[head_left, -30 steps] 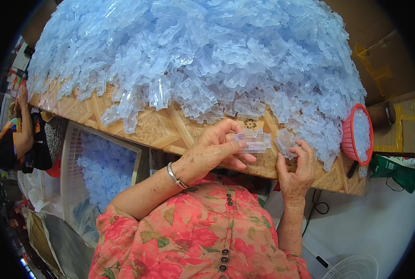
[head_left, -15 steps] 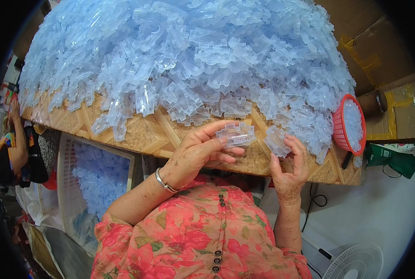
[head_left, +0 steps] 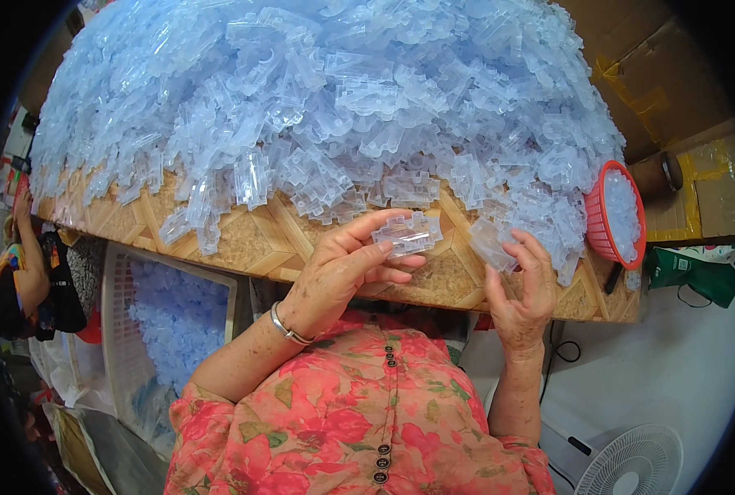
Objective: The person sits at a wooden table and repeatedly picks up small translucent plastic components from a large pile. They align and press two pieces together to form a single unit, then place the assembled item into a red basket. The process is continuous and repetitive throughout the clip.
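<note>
Between the thumb and fingers of my left hand [head_left: 342,262] is a clear plastic piece [head_left: 408,235], flat with notched edges. My right hand [head_left: 522,293] pinches a second clear plastic piece [head_left: 491,243] by its right side. Both hands are raised at the table's near edge, and the two pieces are apart. Beyond them a large heap of similar clear plastic pieces [head_left: 326,91] covers most of the wood-patterned table [head_left: 277,235]. Some loose pieces from the heap lie close to my fingers.
A red basket [head_left: 598,219] of small clear parts stands at the table's right end. Below left is a pale crate [head_left: 124,318] holding more parts. A white fan [head_left: 631,470] is at lower right, cardboard boxes [head_left: 672,82] at far right. Another person's arm [head_left: 29,264] shows at far left.
The piece in my right hand has turned, showing its flatter face. My left hand has shifted slightly left with its piece, widening the space between the two.
</note>
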Demonstrator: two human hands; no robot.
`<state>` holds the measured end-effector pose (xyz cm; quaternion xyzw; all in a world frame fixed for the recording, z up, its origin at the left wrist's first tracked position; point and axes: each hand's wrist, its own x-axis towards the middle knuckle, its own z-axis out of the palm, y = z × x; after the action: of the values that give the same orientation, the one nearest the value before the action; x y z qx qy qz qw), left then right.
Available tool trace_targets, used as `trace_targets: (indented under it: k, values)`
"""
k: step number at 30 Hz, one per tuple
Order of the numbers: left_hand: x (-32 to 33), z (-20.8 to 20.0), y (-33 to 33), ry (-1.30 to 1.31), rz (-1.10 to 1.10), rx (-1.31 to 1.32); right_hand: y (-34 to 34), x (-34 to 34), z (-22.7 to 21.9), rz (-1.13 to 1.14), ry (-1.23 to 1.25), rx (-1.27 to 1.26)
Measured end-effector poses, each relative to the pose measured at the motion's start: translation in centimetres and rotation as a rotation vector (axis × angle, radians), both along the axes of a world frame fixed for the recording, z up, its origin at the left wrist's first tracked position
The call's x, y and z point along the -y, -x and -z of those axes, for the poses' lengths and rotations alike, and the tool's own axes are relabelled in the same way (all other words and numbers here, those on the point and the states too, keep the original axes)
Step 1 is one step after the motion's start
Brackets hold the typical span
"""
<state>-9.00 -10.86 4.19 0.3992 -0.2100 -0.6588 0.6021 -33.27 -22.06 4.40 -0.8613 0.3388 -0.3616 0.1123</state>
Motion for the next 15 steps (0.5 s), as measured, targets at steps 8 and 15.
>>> trace_targets:
  k: [8,15]
  values:
    - [0.1,-0.1,0.2,0.033,-0.015,-0.006,-0.8,-1.6,-0.1,-0.242,0.104,-0.351]
    - [0.0,0.1,0.1,0.047,-0.067,-0.077,-1.7,-0.8,-1.6,-0.217,-0.172,-0.277]
